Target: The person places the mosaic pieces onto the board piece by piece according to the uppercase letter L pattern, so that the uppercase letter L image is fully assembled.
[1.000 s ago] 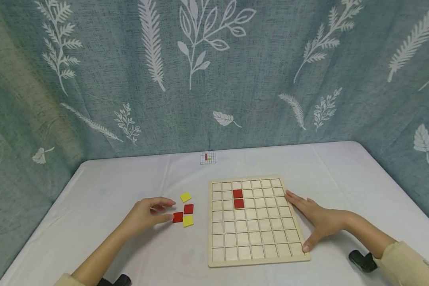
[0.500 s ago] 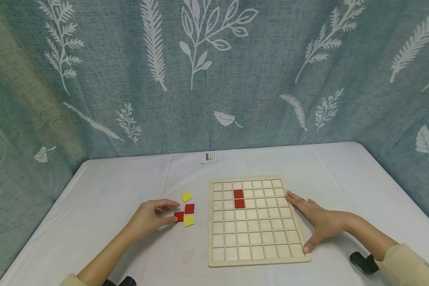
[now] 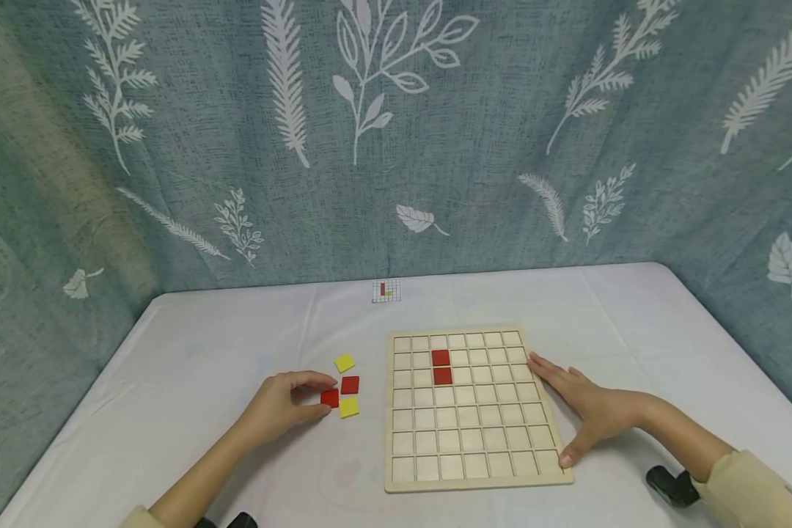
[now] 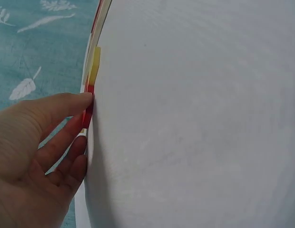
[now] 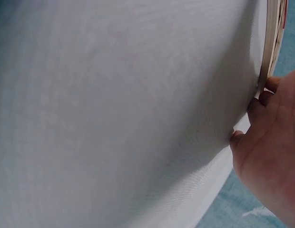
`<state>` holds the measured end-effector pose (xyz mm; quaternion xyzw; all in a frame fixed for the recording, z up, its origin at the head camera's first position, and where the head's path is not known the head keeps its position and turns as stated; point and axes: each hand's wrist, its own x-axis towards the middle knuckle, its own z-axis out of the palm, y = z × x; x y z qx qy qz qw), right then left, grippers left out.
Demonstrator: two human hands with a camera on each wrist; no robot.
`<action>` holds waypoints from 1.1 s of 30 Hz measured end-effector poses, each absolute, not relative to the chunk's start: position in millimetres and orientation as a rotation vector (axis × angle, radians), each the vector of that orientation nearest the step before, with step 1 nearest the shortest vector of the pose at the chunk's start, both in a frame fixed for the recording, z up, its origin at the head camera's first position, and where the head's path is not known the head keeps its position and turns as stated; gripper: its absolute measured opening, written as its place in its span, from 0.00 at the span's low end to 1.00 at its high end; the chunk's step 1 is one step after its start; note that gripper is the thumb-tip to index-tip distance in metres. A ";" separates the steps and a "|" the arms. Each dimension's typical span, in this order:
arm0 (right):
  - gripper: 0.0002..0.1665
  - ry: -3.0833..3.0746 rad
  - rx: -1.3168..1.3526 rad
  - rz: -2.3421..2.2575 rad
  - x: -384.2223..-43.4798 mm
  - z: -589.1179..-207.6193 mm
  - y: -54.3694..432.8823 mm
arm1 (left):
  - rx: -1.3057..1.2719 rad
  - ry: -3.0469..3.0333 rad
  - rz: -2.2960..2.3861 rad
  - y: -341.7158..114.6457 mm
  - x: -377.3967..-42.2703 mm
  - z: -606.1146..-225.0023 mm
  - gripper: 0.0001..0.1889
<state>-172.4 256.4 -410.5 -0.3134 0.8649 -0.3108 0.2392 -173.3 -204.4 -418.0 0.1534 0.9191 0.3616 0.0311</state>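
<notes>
Board: one pale, square wooden board (image 3: pixel 468 419), grooved into seven rows of seven square cells, is lying on a table (image 3: pixel 237 330) dressed in white cloth. Two inset red square tiles (image 3: pixel 441 358) are occupying its third column from the left, second and third rows from the far edge.

Loose pieces, left of the board: one thin red square tile (image 3: pixel 329 398), which the left hand (image 3: pixel 277 405) is holding, its grip closing thumb and curled fingers about the piece; a second loose red square tile (image 3: pixel 350 385); two thin yellow square tiles (image 3: pixel 345 363), all lying close together.

Right hand (image 3: pixel 594 407): grip relaxed and spreading, thumb and fingertips resting along the board's right edge.

Backdrop: one blue-green curtain (image 3: pixel 303 213), coarse-woven in look, is bearing white leaf prints.

By view: the head camera alone is showing the full grid and a small printed grid card (image 3: pixel 386 291) at the table's far edge. The left wrist camera is showing tile thickness edge-on; the right wrist camera, the board's pale side.
</notes>
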 end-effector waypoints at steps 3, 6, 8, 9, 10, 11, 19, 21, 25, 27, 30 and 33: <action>0.78 2.370 -0.868 -0.856 -172.4 -410.9 256.7 | 0.468 2.853 1.084 -204.0 -172.5 -417.9 0.17; 0.78 2.368 -0.871 -0.857 -172.5 -410.9 256.6 | 0.460 2.867 1.063 -204.5 -171.4 -418.2 0.17; 0.78 2.365 -0.873 -0.856 -172.7 -411.0 256.7 | 0.451 2.865 1.071 -204.9 -170.5 -418.5 0.17; 0.78 2.362 -0.874 -0.858 -172.8 -411.1 256.8 | 0.445 2.859 1.078 -205.3 -170.2 -418.7 0.17; 0.78 2.359 -0.875 -0.858 -172.9 -411.1 257.0 | 0.439 2.851 1.088 -205.5 -169.8 -418.9 0.18; 0.78 2.358 -0.877 -0.858 -172.8 -411.1 257.3 | 0.433 2.843 1.099 -205.7 -169.6 -419.2 0.18; 0.77 2.356 -0.908 -0.873 -172.3 -411.2 258.9 | 0.386 2.790 1.207 -207.2 -170.9 -420.7 0.21; 0.77 2.358 -0.914 -0.875 -172.4 -411.3 259.0 | 0.380 2.778 1.226 -207.7 -171.1 -421.4 0.21; 0.77 2.353 -0.910 -0.880 -172.2 -410.9 258.7 | 0.415 2.775 1.227 -208.7 -172.3 -422.8 0.21; 0.76 2.344 -0.918 -0.886 -172.0 -410.5 258.3 | 0.449 2.774 1.216 -209.0 -172.7 -423.3 0.21; 0.76 2.339 -0.924 -0.889 -172.3 -410.1 257.9 | 0.493 2.777 1.199 -209.1 -173.4 -423.8 0.21; 0.76 2.343 -0.924 -0.888 -172.5 -409.7 257.7 | 0.520 2.825 1.160 -209.0 -173.4 -423.9 0.21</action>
